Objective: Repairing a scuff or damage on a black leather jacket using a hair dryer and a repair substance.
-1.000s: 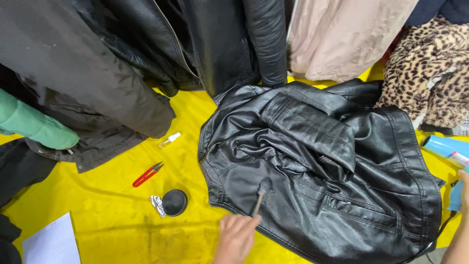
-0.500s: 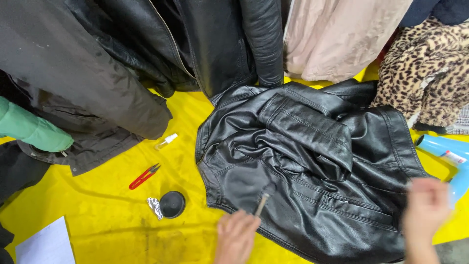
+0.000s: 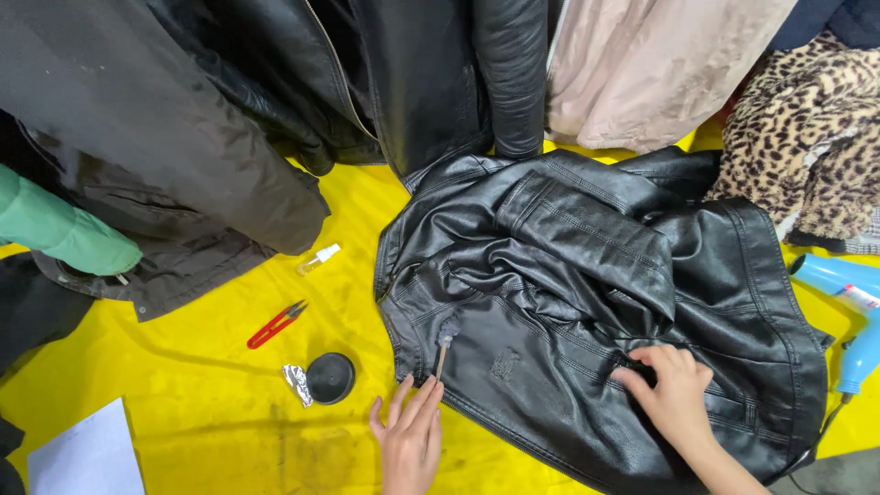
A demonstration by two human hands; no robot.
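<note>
A black leather jacket lies crumpled on a yellow sheet. My left hand is at its lower left edge and holds a thin stick whose tip touches a worn grey patch on the leather. A second scuffed patch shows a little to the right. My right hand rests on the jacket near its pocket, fingers curled onto the leather and pressing it down.
A black round lid with a foil scrap, red snips and a small clear bottle lie left of the jacket. A blue hair dryer is at right. Dark coats, a beige garment and leopard-print fabric hang behind. White paper is at bottom left.
My right hand came in from the right edge and settled on the jacket. My left hand moved the stick's tip up onto the worn patch.
</note>
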